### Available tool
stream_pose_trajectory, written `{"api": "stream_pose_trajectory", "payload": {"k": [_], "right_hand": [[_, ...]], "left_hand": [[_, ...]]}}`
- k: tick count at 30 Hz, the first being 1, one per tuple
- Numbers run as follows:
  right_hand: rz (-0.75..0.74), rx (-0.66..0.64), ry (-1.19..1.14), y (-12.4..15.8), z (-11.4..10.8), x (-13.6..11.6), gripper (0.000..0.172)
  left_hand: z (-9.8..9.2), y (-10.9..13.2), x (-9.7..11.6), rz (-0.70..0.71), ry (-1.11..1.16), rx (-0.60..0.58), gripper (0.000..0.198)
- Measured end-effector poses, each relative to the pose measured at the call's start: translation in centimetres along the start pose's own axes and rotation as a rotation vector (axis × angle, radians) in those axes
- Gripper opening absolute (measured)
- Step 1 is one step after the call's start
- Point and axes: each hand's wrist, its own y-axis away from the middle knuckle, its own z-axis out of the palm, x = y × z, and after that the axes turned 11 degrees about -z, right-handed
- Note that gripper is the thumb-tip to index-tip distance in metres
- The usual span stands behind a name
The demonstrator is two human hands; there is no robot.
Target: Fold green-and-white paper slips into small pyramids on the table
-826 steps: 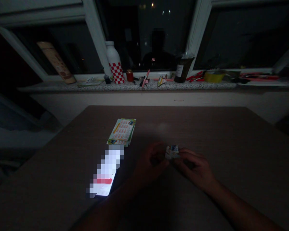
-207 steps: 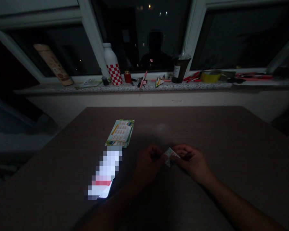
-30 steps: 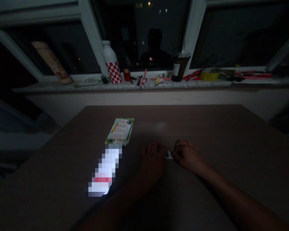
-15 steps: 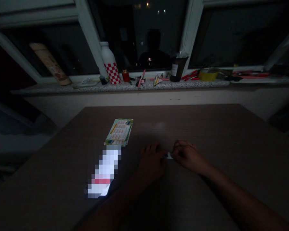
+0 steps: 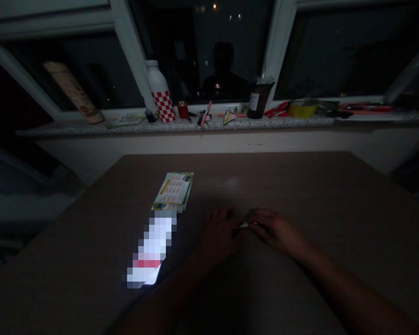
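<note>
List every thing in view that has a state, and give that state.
folded paper, pressed low between both hands
left hand, palm down, fingers touching the paper
right hand, fingers curled onto the paper
phone, screen lit, lying flat
printed sheets, stacked flat
checkered bottle, upright, capped

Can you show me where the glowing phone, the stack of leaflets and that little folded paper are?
Phone (image 5: pixel 150 251), head view: middle of its glowing screen.
Stack of leaflets (image 5: pixel 173 190), head view: middle of the top sheet.
Folded paper (image 5: pixel 242 225), head view: the pale sliver that shows.
</note>
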Motion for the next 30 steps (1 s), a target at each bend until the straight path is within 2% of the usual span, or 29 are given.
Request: {"api": "stream_pose_trajectory", "payload": {"k": [6,16,23,30], "right_hand": [[-0.036,0.063,-0.001,-0.2,-0.2,-0.5,0.015],[-0.273,0.187,0.044,0.0,-0.5,-1.6,0.014],[-0.313,0.244,-0.036,-0.2,-0.8,-2.4,0.008],[-0.317,0.302,-0.026,-0.1,-1.2,-2.8,0.006]], "left_hand": [[0.1,-0.6,-0.3,0.03,0.052,-0.003,0.019],[-1.6,0.2,0.3,0.201,0.033,-0.103,0.015],[-1.8,0.6,0.3,0.222,0.105,-0.153,0.016],[-2.3,0.9,0.1,0.27,0.176,-0.139,0.02]]}}
